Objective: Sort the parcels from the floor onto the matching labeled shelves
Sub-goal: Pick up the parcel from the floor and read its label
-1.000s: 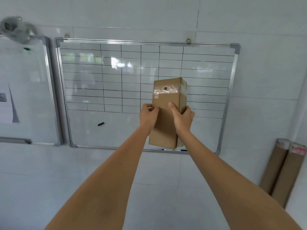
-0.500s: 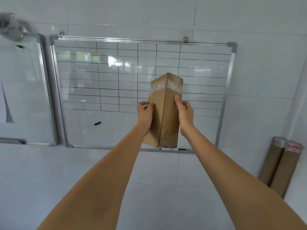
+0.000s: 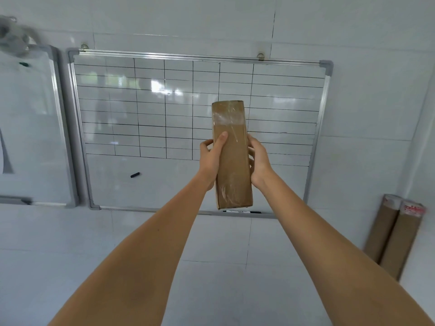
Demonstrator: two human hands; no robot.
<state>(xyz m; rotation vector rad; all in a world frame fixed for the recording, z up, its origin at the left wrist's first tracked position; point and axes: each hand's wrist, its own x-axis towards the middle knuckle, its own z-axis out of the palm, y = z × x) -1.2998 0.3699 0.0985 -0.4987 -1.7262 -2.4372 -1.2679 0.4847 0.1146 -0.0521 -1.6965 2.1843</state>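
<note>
Between the hands, a matt brown cardboard parcel (image 3: 231, 158) banded with glossy clear tape; behind them, a glossy whiteboard (image 3: 164, 128), metal-framed.

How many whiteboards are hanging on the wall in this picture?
2. The gridded whiteboard hangs centre, behind the parcel; the plain whiteboard is left, cut by the frame edge. Others may lie outside the view.

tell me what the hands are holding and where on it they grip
Both hold one tall cardboard parcel upright by its long sides, about mid-height: left hand on its left side, right hand on its right.
</note>
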